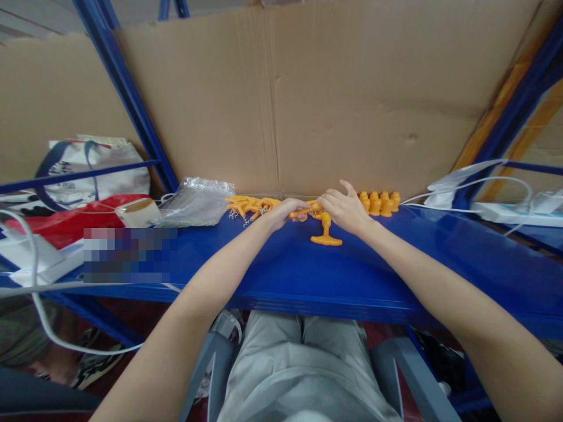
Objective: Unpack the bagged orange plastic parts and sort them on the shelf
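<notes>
Brown cardboard (352, 88) closes off the back of the blue tabletop (264, 275), and the handling in front of it looks to be midway. The left hand (284, 212) is drawn narrow, its fingers curled around a small orange piece (297, 215). The right hand (345, 211) meets it from the other side, back upward, fingertips at the orange parts and one finger lifted away; how firmly it grips, if at all, I cannot tell, as the hand hides the contact. Between the hands, on the side nearer the person, an orange T-shaped part (326, 240) shows its curved crossbar; whether it is joined to the held piece is unclear.

Just beyond the left hand lies a cluster of orange pieces with metal chains (248, 205), while past the right hand an orange row (380, 204) stands upright by the cardboard. Judging by this, one part is in hand and unfinished; which group is done and which is left does not show.

Farther left lie a clear plastic bag (197, 202) and something red (83, 220), with a white tote bag (101, 176) behind
</notes>
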`<action>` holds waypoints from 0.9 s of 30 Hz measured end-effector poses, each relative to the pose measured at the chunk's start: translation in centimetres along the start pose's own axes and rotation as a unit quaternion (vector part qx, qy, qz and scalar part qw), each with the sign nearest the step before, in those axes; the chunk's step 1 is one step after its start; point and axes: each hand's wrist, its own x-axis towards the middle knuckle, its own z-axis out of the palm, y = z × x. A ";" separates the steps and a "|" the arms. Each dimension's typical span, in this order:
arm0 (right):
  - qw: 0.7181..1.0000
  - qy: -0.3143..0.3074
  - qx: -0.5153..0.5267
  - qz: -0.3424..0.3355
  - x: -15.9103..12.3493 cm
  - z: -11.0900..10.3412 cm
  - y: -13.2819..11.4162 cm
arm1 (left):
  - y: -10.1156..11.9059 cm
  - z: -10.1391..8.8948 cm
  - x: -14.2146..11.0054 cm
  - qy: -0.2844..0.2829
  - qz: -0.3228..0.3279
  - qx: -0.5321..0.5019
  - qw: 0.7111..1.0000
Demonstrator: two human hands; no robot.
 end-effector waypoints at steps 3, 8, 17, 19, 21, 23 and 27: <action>1.000 0.006 -0.012 0.016 -0.4 -0.1 0.6 | 0.0 -0.3 0.1 -0.033 -0.050 -0.057 0.997; 0.993 0.006 -0.022 0.119 -2.4 0.4 3.6 | -0.4 -1.5 0.4 0.022 -0.048 -0.080 0.995; 0.876 -0.034 -0.029 0.481 -7.5 0.9 10.3 | -1.0 -3.7 0.9 0.151 -0.019 -0.121 0.981; 0.837 -0.052 -0.033 0.544 -8.7 0.5 10.9 | -1.3 -4.0 1.1 0.159 -0.014 -0.120 0.980; 0.803 -0.087 -0.036 0.589 -9.9 0.1 11.2 | -1.4 -4.0 1.2 0.160 -0.016 -0.118 0.980; 0.771 -0.133 -0.022 0.623 -11.0 0.0 11.4 | -1.3 -3.9 1.2 0.162 -0.020 -0.119 0.979; 0.745 -0.181 0.054 0.640 -12.9 0.4 12.0 | -1.0 -3.4 0.9 0.175 -0.032 -0.129 0.975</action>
